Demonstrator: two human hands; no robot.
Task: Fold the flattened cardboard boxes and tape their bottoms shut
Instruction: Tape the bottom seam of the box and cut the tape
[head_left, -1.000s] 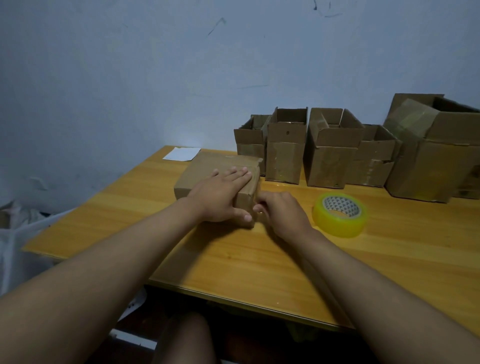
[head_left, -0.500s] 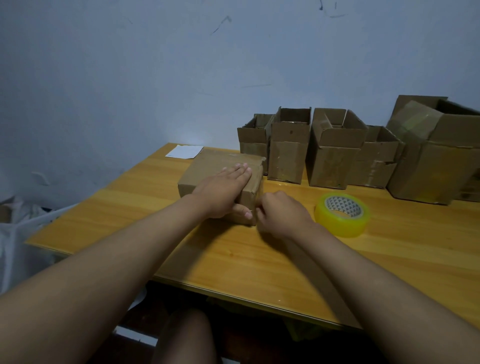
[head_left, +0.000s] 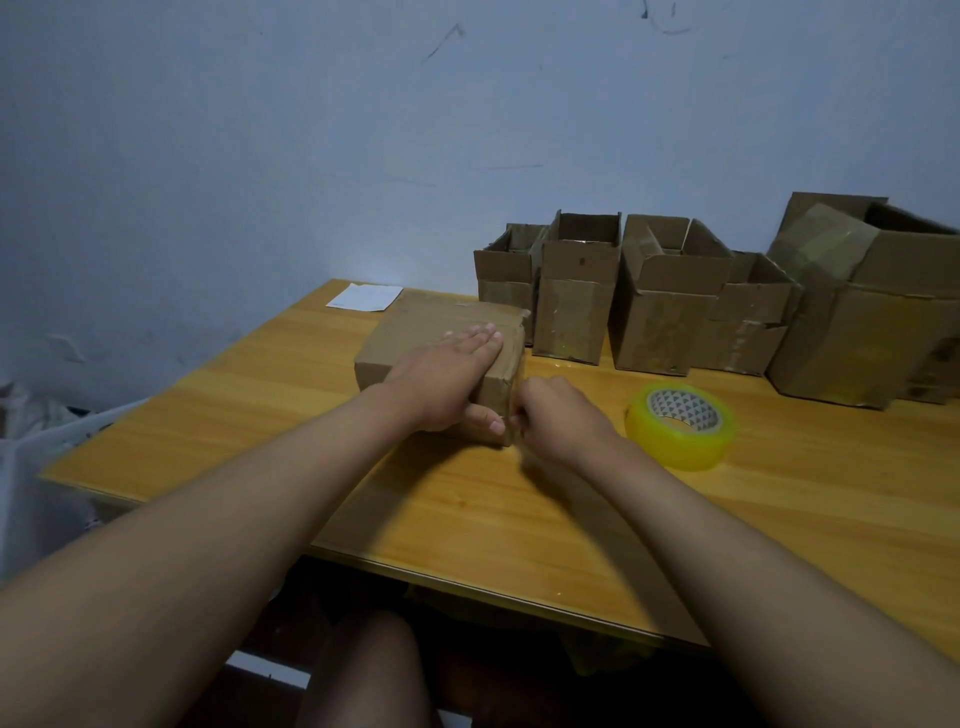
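Observation:
A folded brown cardboard box (head_left: 415, 332) lies on the wooden table (head_left: 519, 519), closed side up, with clear tape along its top seam. My left hand (head_left: 447, 379) rests flat on the box's top with fingers straight, the thumb down over the near face. My right hand (head_left: 556, 415) is curled against the box's near right corner, knuckles toward me; what its fingertips touch is hidden. A roll of yellow tape (head_left: 680, 434) lies flat on the table just right of my right hand.
Several assembled open boxes (head_left: 576, 306) stand in a row along the wall behind, with a larger box (head_left: 872, 317) at the far right. A white paper slip (head_left: 365, 298) lies at the table's back left. White plastic (head_left: 31, 441) sits off the left edge.
My right hand has shifted slightly upward along the box's near right corner. The left hand stays pressed flat on the top. The tape roll has not moved.

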